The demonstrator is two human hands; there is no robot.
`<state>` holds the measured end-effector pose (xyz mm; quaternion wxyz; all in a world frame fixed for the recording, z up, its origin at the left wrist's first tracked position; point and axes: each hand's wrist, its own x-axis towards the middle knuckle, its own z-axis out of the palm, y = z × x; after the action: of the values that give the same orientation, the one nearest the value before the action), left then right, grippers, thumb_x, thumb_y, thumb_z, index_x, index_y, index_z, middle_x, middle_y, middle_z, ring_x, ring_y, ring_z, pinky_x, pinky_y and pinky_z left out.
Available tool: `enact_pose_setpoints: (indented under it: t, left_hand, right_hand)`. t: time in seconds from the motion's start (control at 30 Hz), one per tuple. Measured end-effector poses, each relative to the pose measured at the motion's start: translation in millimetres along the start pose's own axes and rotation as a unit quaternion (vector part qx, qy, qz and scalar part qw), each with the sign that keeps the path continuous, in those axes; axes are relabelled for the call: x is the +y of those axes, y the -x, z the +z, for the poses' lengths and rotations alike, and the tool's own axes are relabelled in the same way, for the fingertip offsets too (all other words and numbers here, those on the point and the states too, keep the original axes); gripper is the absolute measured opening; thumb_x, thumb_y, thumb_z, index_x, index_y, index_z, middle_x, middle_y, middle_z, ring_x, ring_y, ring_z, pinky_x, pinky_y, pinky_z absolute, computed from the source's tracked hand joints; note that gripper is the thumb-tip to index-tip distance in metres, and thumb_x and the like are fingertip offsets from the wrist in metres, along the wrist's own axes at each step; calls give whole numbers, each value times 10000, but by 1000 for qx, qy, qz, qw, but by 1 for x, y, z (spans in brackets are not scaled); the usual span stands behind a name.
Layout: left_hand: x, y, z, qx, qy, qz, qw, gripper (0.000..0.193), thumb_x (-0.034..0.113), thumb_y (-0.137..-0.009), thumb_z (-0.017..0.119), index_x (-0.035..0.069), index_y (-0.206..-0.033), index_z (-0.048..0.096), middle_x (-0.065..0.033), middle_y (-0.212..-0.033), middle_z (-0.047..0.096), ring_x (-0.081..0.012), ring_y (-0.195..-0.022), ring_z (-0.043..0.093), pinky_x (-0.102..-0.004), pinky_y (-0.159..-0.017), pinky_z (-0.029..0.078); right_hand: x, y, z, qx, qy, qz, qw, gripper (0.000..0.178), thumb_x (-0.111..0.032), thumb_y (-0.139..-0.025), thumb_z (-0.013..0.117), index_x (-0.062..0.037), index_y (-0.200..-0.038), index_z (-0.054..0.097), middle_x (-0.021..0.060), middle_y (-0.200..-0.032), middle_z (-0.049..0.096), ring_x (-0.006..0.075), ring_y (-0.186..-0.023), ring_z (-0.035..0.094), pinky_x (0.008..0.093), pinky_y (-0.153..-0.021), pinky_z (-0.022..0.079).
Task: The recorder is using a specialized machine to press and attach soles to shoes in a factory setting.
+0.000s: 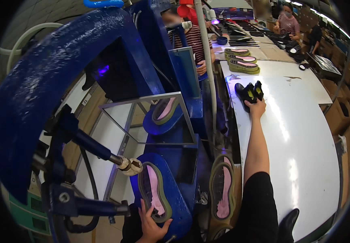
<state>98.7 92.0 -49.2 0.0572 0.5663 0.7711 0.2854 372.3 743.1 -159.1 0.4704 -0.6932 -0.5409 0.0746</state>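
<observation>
My left hand (152,224) grips the near end of an olive-green shoe sole (166,202) with a pink and dark inside, thumb on one edge and fingers on the other. That sole lies on the blue rounded platform (179,218) of a press. My right arm is stretched far forward over the white table (300,146). At its end, my right hand (256,108) is closed on a black shoe (248,94) with yellow inside, in a small cluster of black shoes; its fingertips are partly hidden. Another pair of soles (222,190) stands between the press and my right arm.
The blue press frame (25,89) arches on my left, with padded arms (130,165) beside the sole. A framed mirror (146,117) reflects a sole. More soles (241,62) sit at the table's far end. A black shoe (289,222) lies near me. Co-workers (289,26) are beyond.
</observation>
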Motion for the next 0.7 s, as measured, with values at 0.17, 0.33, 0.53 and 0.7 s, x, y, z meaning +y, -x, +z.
enact_pose_setpoints:
  t: [0.17,0.33,0.53,0.7]
  left_hand:
    - [0,0,11,52,-21,8,998,853,303,-811,905,-37,-1433,431,-424,-1610,269,-603,-1443,346,-629,-1206,290]
    - [2,2,9,64,-64,18,996,844,295,-810,908,-56,-1423,445,-429,-1560,348,-608,-1414,378,-603,-1208,303]
    - [-8,-5,10,-35,-4,46,998,802,293,-828,868,-74,-1349,381,-403,-1663,136,-585,-1522,237,-726,-1210,169]
    - [-15,1,14,31,-35,33,998,725,299,-934,779,-100,-1401,394,-372,-1650,218,-537,-1496,304,-618,-1219,268]
  right_hand:
    - [-6,-36,50,-8,-101,-43,994,661,-280,-604,986,15,-1153,766,207,-1337,649,388,-1140,656,443,-1010,533]
    - [42,17,56,-32,-40,-121,991,518,-191,-848,817,0,-1315,698,246,-1574,476,427,-1184,647,451,-1034,525]
    - [97,145,-21,-69,-4,-174,982,333,-211,-931,743,-71,-1232,736,252,-1424,610,445,-1356,532,501,-1175,409]
    - [49,279,-196,-264,-3,-90,960,411,-279,-923,761,-57,-1268,729,275,-1509,539,457,-1437,472,492,-1190,403]
